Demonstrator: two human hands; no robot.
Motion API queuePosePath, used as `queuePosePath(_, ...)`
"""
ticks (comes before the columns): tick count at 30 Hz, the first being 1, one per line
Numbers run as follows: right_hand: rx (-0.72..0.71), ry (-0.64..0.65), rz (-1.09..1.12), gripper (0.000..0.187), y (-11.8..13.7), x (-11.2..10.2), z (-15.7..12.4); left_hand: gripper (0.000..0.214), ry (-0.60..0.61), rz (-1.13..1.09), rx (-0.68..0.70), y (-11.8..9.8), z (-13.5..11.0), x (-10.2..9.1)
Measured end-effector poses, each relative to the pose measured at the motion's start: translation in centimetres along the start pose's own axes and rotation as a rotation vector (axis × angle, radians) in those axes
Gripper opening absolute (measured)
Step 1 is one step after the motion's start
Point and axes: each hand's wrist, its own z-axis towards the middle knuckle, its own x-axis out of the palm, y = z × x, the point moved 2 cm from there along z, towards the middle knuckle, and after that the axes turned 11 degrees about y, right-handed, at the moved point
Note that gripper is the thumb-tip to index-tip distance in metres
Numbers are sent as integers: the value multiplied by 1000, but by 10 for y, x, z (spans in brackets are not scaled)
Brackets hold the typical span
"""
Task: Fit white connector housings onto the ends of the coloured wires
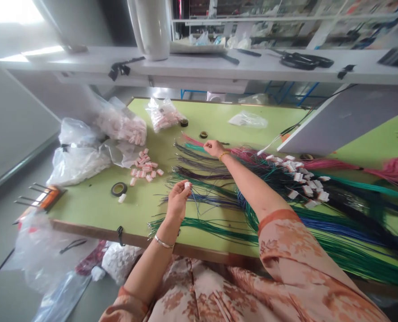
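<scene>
— In the head view, what do we grip?
— Our left hand (pixel 177 200) pinches a white connector (pixel 187 184), just toward seven o'clock of centre.
— And our right hand (pixel 214 148)?
— At one o'clock from it, curled beside teal wires (pixel 195 146); we can't tell whether it grips any.

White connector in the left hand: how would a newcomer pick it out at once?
Find the light-green table, then the left hand over it, with a silvery bangle at the wrist. In its pinch sits the small white connector. Unlike the connectors lying in piles to either side, this one is held.
</scene>
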Motion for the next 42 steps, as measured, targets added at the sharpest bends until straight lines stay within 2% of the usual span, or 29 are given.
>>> queuePosePath(4, -36, 10, -31, 18, 9, -6, 7, 40, 0, -3, 0, 1, 0, -1)
queuePosePath(8, 159, 5, -191, 11, 18, -20, 10, 38, -6, -12, 8, 1, -2, -2)
queuePosePath(11, 201, -33, -206, 13, 24, -33, 11, 38, -3, -9, 7, 0, -2, -2)
queuePosePath(14, 133, -82, -189, 14, 30, -40, 12, 39, 0, -15, 2, -1, -2, 0)
queuePosePath(19, -179, -106, -51, 14, 50, -37, 3, 38, 15, -15, 0, 0, -1, 0)
queuePosePath(24, -379, -2, 208, 11, 80, -25, -28, 36, 22, -30, 0, -3, 0, 1)
queuePosePath(27, -464, 72, 346, 13, 89, -18, -55, 33, 39, -51, -7, -7, 2, 5)
queuePosePath(34, -514, 151, 435, 19, 83, -7, -110, 27, 79, -109, -36, -12, 17, 21)
queuePosePath(42, -464, 75, 380, 16, 69, 2, -130, 22, 133, -145, -20, -8, 29, 27)
